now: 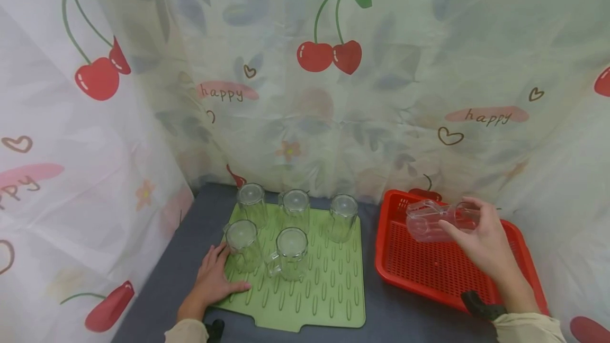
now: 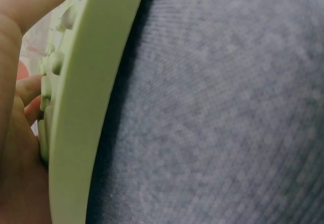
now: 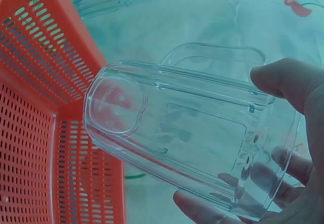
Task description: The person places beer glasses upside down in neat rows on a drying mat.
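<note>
My right hand (image 1: 486, 237) grips a clear glass mug (image 1: 429, 221) near its rim, above the red plastic basket (image 1: 391, 279). In the right wrist view the mug (image 3: 202, 122) lies tilted on its side, base toward the basket wall (image 3: 91, 168), with its handle along the upper side. My left hand (image 1: 212, 277) rests with spread fingers on the left edge of the green drying mat (image 1: 329, 300), close to a glass mug (image 1: 243, 245). Several clear mugs, including one with its handle to the left (image 1: 292, 253), stand upside down on the mat.
Under the mat and basket lies a dark grey cloth surface (image 1: 167, 279). A curtain (image 1: 324, 131) printed with cherries hangs behind and on both sides, close to the back of the mat and basket.
</note>
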Action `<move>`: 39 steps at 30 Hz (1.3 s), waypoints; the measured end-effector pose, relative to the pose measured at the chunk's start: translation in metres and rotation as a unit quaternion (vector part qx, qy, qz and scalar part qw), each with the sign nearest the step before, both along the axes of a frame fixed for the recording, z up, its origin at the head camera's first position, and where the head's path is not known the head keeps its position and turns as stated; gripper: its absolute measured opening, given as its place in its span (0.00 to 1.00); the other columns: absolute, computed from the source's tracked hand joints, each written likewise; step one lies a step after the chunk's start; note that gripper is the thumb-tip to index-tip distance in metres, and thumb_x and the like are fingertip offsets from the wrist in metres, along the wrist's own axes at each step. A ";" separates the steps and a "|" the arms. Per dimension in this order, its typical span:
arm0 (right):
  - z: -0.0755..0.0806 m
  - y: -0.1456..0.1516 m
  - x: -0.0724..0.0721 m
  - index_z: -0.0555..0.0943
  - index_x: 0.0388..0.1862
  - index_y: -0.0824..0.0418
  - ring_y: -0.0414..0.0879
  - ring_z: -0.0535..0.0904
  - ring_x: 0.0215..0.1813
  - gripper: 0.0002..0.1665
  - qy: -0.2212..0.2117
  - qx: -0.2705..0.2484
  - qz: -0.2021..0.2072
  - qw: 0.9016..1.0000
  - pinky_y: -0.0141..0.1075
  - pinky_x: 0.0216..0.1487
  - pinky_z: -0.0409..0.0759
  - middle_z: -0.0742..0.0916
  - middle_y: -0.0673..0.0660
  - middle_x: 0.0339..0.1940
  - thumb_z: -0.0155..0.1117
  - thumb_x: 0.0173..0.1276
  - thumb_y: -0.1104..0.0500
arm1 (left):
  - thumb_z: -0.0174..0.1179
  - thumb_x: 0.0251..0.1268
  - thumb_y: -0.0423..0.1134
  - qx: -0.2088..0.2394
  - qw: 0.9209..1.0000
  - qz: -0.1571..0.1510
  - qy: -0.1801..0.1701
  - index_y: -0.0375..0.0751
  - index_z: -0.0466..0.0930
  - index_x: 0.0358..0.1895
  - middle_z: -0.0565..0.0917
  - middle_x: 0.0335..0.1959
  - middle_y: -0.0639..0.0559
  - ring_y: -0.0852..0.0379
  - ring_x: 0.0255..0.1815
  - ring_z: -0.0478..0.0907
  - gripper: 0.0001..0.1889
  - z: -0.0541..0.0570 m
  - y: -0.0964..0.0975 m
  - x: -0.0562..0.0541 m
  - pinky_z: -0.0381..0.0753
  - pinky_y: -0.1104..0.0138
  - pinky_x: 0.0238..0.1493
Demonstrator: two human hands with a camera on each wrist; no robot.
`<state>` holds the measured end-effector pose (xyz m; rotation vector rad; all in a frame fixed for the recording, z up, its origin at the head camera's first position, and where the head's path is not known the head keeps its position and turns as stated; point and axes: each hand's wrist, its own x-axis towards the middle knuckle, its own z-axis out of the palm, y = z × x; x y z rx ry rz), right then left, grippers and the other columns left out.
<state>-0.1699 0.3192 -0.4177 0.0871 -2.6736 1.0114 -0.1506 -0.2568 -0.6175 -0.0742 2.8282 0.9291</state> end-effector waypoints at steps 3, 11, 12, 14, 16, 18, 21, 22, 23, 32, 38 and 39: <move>0.000 -0.002 0.001 0.58 0.76 0.69 0.70 0.73 0.61 0.49 -0.001 -0.009 0.002 1.000 0.11 0.37 0.69 0.71 0.74 0.64 0.73 0.67 0.51 | 0.74 0.42 0.72 -0.004 1.000 -0.002 -0.007 0.38 0.52 0.82 0.48 0.84 0.38 0.29 0.84 0.37 0.67 0.000 -0.001 -0.001 0.46 0.27 0.75; 0.005 -0.011 0.003 0.57 0.76 0.67 0.65 0.74 0.58 0.49 -0.020 -0.034 0.002 0.999 0.16 0.34 0.76 0.71 0.72 0.65 0.72 0.68 0.49 | 0.73 0.41 0.74 0.000 1.000 -0.006 0.013 0.37 0.54 0.81 0.51 0.82 0.36 0.27 0.83 0.40 0.67 -0.003 -0.002 0.000 0.47 0.25 0.73; 0.006 -0.012 0.004 0.57 0.76 0.66 0.66 0.74 0.59 0.49 -0.022 -0.038 0.003 0.999 0.16 0.35 0.76 0.71 0.72 0.66 0.72 0.68 0.48 | 0.73 0.41 0.74 0.000 1.000 -0.007 0.017 0.37 0.54 0.81 0.51 0.82 0.36 0.27 0.83 0.40 0.67 -0.005 -0.003 0.000 0.47 0.25 0.73; 0.007 -0.015 0.005 0.56 0.76 0.66 0.66 0.73 0.61 0.49 -0.026 -0.041 0.005 0.999 0.15 0.35 0.76 0.71 0.72 0.67 0.72 0.68 0.48 | 0.72 0.41 0.75 0.000 1.000 -0.006 0.021 0.37 0.54 0.81 0.52 0.82 0.36 0.27 0.83 0.40 0.68 -0.007 -0.003 0.000 0.47 0.25 0.73; 0.009 -0.017 0.006 0.56 0.76 0.66 0.67 0.72 0.62 0.49 -0.027 -0.045 0.008 0.999 0.15 0.36 0.76 0.70 0.71 0.67 0.72 0.68 0.48 | 0.73 0.40 0.75 -0.001 1.000 -0.005 0.021 0.36 0.54 0.81 0.52 0.82 0.36 0.27 0.83 0.40 0.68 -0.007 -0.003 -0.001 0.47 0.25 0.73; 0.010 -0.019 0.008 0.56 0.76 0.65 0.66 0.73 0.62 0.49 -0.029 -0.049 0.010 0.998 0.15 0.36 0.76 0.71 0.71 0.68 0.72 0.69 0.48 | 0.74 0.39 0.74 0.001 1.000 -0.001 0.016 0.36 0.54 0.81 0.51 0.82 0.37 0.28 0.83 0.39 0.68 -0.007 -0.002 -0.002 0.47 0.26 0.74; 0.011 -0.023 0.010 0.56 0.76 0.65 0.60 0.74 0.59 0.49 -0.032 -0.054 0.012 0.998 0.16 0.37 0.77 0.71 0.70 0.67 0.71 0.69 0.47 | 0.74 0.40 0.73 -0.002 1.000 0.001 0.007 0.37 0.53 0.81 0.50 0.83 0.37 0.28 0.83 0.39 0.68 -0.005 -0.002 -0.001 0.47 0.26 0.74; 0.012 -0.024 0.010 0.56 0.76 0.64 0.57 0.75 0.59 0.49 -0.032 -0.056 0.012 0.998 0.16 0.37 0.78 0.71 0.69 0.67 0.72 0.69 0.47 | 0.74 0.40 0.73 -0.004 1.000 0.000 0.004 0.37 0.53 0.81 0.50 0.83 0.38 0.29 0.83 0.38 0.68 -0.005 -0.002 -0.001 0.47 0.26 0.74; 0.012 -0.026 0.011 0.56 0.76 0.64 0.53 0.75 0.58 0.49 -0.031 -0.056 0.013 0.998 0.16 0.38 0.78 0.71 0.67 0.67 0.72 0.69 0.47 | 0.74 0.40 0.73 -0.005 1.000 0.000 -0.001 0.38 0.52 0.82 0.49 0.83 0.38 0.29 0.84 0.37 0.68 -0.004 -0.002 -0.001 0.46 0.27 0.75; 0.013 -0.042 0.016 0.57 0.75 0.62 0.35 0.76 0.54 0.46 -0.026 -0.076 0.038 0.996 0.19 0.41 0.82 0.72 0.63 0.66 0.72 0.69 0.49 | 0.73 0.42 0.73 -0.009 1.000 -0.003 -0.012 0.39 0.51 0.82 0.48 0.84 0.39 0.30 0.84 0.36 0.67 -0.002 -0.002 -0.002 0.45 0.28 0.76; 0.008 -0.052 0.018 0.57 0.74 0.60 0.37 0.78 0.54 0.45 -0.034 -0.092 0.049 0.994 0.22 0.41 0.85 0.72 0.62 0.66 0.71 0.69 0.51 | 0.74 0.41 0.73 -0.005 1.000 -0.001 0.011 0.37 0.55 0.81 0.51 0.83 0.37 0.28 0.83 0.39 0.67 -0.005 -0.002 -0.001 0.47 0.26 0.74; 0.008 -0.053 0.018 0.57 0.75 0.60 0.41 0.78 0.55 0.45 -0.037 -0.096 0.050 0.994 0.22 0.41 0.85 0.72 0.63 0.66 0.71 0.69 0.51 | 0.74 0.41 0.73 -0.005 1.000 -0.001 0.012 0.36 0.55 0.81 0.51 0.82 0.37 0.28 0.83 0.39 0.67 -0.005 -0.002 -0.001 0.47 0.26 0.73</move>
